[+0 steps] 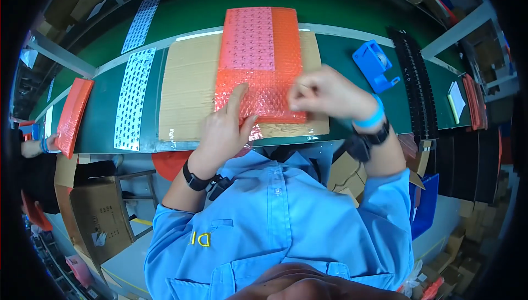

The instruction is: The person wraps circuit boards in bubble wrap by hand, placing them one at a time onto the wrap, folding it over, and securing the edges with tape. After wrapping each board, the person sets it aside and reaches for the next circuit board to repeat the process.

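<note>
A red bubble-wrap pouch (253,88) lies on a flat sheet of cardboard (187,85) in front of me. Through its upper part shows a sheet printed with small dark marks (247,39). My left hand (220,135) rests on the pouch's lower left part, index finger stretched out and thumb apart, holding nothing. Over the pouch's lower right edge is my right hand (324,92), fingers curled together and slightly blurred. Whatever sits between those fingers, if anything, is hidden.
A blue tape dispenser (374,64) stands right of the cardboard, with black strips (413,85) beyond it. White printed sheets (135,99) lie to the left. At the far left, another person's hand (52,143) touches a red pouch (74,114). An open carton (102,217) sits below the bench.
</note>
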Tool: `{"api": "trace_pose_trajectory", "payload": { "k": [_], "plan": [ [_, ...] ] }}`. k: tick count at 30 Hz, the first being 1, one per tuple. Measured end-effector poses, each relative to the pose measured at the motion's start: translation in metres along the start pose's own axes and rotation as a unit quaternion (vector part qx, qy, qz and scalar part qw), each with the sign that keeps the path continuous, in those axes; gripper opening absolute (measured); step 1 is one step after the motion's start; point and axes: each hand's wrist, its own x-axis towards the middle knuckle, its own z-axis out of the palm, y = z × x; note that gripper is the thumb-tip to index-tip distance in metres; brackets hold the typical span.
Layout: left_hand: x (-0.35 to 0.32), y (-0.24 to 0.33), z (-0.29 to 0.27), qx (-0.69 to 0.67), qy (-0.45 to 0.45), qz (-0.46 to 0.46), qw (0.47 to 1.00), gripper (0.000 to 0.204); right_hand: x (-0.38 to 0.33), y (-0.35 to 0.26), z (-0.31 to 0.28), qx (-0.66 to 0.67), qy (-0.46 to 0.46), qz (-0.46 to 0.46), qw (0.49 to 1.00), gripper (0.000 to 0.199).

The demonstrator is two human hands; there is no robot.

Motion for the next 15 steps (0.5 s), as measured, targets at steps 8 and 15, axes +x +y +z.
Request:
{"api": "trace_pose_trajectory", "payload": {
  "k": [8, 15],
  "plan": [
    [0.003, 0.009, -0.001, 0.081, -0.007, 0.03, 0.996, 0.057, 0.127, 0.036, -0.001, -0.168, -0.127, 0.026, 0.977, 0.04],
    [0.0, 0.004, 0.001, 0.131, -0.025, 0.017, 0.991, 0.058, 0.162, -0.007, -0.007, -0.47, -0.162, 0.216, 0.84, 0.046]
  ]
}}
